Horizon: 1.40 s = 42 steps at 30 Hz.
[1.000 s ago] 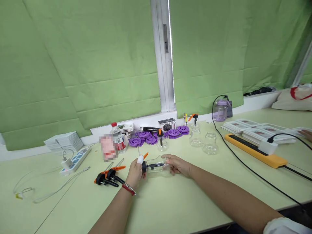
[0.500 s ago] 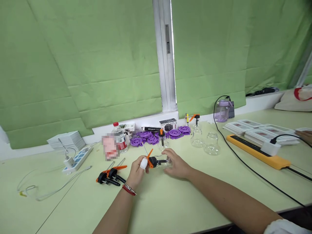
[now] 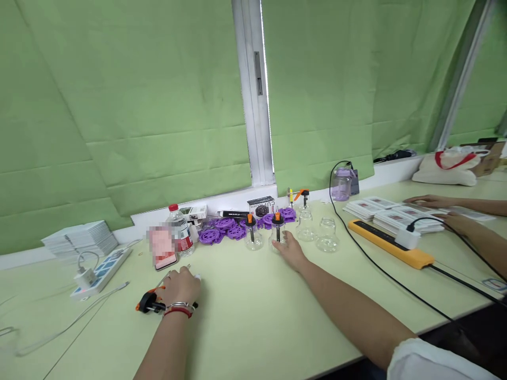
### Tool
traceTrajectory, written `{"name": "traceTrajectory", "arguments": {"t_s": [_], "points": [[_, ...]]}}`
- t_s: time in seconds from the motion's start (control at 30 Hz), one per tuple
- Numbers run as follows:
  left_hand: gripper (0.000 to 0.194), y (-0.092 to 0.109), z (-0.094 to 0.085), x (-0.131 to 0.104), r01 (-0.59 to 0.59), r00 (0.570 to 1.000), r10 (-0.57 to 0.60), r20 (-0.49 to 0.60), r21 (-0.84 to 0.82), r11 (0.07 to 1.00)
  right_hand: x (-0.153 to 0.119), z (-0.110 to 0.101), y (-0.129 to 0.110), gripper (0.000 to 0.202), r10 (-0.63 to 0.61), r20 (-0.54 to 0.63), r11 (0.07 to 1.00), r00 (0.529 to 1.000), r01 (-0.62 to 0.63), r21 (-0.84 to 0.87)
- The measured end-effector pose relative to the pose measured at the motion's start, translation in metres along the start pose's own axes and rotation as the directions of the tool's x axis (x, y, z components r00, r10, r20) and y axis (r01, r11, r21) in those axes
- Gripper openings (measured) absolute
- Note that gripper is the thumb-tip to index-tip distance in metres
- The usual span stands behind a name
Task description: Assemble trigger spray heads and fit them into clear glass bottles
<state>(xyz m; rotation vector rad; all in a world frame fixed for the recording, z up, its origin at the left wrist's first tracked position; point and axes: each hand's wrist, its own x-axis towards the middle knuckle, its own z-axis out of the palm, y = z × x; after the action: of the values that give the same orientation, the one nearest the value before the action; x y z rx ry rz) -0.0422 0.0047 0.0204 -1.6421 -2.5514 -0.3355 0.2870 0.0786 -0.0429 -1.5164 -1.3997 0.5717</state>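
My right hand is closed round a clear bottle with a black and orange top, which stands upright on the table. Just left of it is a second topped bottle. Two clear bottles without tops, one nearer and one farther back, stand to the right. My left hand is over the black and orange tops lying at the left; its fingers point down and what they grip is hidden.
Behind are purple parts, a red-capped bottle and a phone. A white power strip lies left, a yellow one right. Another person's hands are over stacked cards.
The topped bottle, tilted between both hands before, now stands upright beside the other one under my right hand. My left hand has let go and moved left to the tops. The view has turned right.
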Motion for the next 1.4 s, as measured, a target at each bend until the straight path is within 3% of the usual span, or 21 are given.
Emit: {"name": "traceTrajectory", "arguments": {"t_s": [0.3, 0.43, 0.6, 0.73, 0.8, 0.87, 0.93, 1.03, 1.13, 1.2, 1.3, 1.4], "points": [[0.036, 0.026, -0.001, -0.026, -0.269, 0.963, 0.270, 0.019, -0.049, 0.962, 0.014, 0.005, 0.010, 0.075, -0.069, 0.074, 0.968, 0.995, 0.084, -0.235], [0.033, 0.035, 0.003, -0.033, -0.395, 0.917, 0.399, 0.007, -0.129, 0.910, 0.024, 0.005, 0.010, 0.073, -0.053, 0.076, 0.947, 0.996, 0.074, -0.313], [0.025, 0.040, 0.012, -0.034, -0.536, 0.828, 0.561, -0.009, -0.307, 0.786, 0.031, 0.007, 0.005, 0.072, -0.041, 0.076, 0.920, 0.996, 0.068, -0.386], [0.023, 0.040, 0.015, -0.034, -0.582, 0.779, 0.626, -0.029, -0.405, 0.706, 0.027, 0.007, 0.002, 0.075, -0.072, 0.047, 0.907, 0.996, 0.085, -0.412], [0.027, 0.038, 0.016, -0.032, -0.580, 0.777, 0.629, -0.038, -0.432, 0.690, 0.021, 0.003, -0.002, 0.072, -0.144, -0.012, 0.899, 0.989, 0.126, -0.419], [0.038, 0.036, 0.018, -0.029, -0.549, 0.800, 0.599, -0.034, -0.445, 0.707, 0.015, -0.005, -0.008, 0.065, -0.280, -0.101, 0.871, 0.955, 0.208, -0.445], [0.054, 0.032, 0.021, -0.024, -0.501, 0.831, 0.556, -0.010, -0.446, 0.741, 0.010, -0.020, -0.015, 0.061, -0.416, -0.204, 0.822, 0.886, 0.271, -0.501], [0.072, 0.026, 0.027, -0.017, -0.454, 0.848, 0.528, 0.042, -0.456, 0.765, 0.005, -0.051, -0.021, 0.067, -0.488, -0.366, 0.788, 0.792, 0.219, -0.576], [0.072, 0.022, 0.031, -0.012, -0.426, 0.843, 0.532, 0.082, -0.501, 0.753, 0.002, -0.082, -0.014, 0.087, -0.382, -0.589, 0.839, 0.712, 0.001, -0.544], [0.067, 0.021, 0.032, -0.011, -0.415, 0.837, 0.540, 0.094, -0.534, 0.736, 0.002, -0.095, -0.002, 0.104, -0.260, -0.672, 0.875, 0.694, -0.124, -0.468], [0.064, 0.021, 0.031, -0.012, -0.405, 0.824, 0.559, 0.094, -0.593, 0.696, 0.004, -0.103, 0.019, 0.118, 0.055, -0.675, 0.896, 0.736, -0.335, -0.293], [0.060, 0.020, 0.029, -0.014, -0.387, 0.816, 0.570, 0.094, -0.645, 0.659, 0.008, -0.103, 0.035, 0.112, 0.306, -0.541, 0.844, 0.784, -0.485, -0.226]]}}
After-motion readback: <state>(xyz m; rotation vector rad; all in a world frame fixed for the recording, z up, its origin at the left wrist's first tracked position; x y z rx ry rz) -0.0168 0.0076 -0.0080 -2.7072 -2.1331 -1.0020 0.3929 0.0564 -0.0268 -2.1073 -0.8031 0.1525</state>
